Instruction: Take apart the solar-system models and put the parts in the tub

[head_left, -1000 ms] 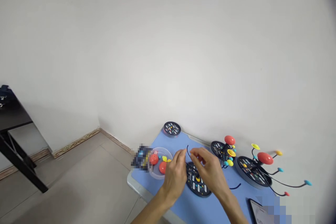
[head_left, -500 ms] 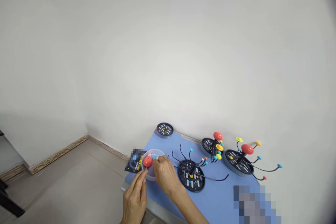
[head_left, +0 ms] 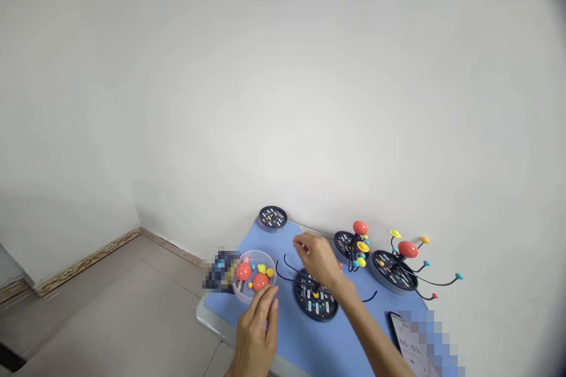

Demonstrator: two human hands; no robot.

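Observation:
My right hand (head_left: pixel 317 256) hovers over the round black base (head_left: pixel 326 310) of a solar system model, hiding part of its bent black arms. Its fingertips are pinched together; anything between them is too small to make out. At the front edge of the clear plastic bowl (head_left: pixel 234 290), my left hand (head_left: pixel 257 327) has its fingers stretched out, the thumb apart from them, with nothing visible in between. Inside the bowl lie two red half-spheres, one of them a red dome (head_left: pixel 243 271), along with small yellow, orange and blue balls, among them an orange ball (head_left: pixel 269 273).
Two models with coloured balls, a bunched one (head_left: pixel 360 228) and a spread one (head_left: pixel 407 249), stand at the back right of the blue table (head_left: pixel 305 341). A closed round box (head_left: pixel 273 218) sits at the back left. A phone (head_left: pixel 411 341) lies at front right, a dark printed packet (head_left: pixel 216 274) beside the bowl.
My right hand has left the bowl and moved right and up, over the black base. My left hand has shifted right along the bowl's front, and the bowl's contents show more fully.

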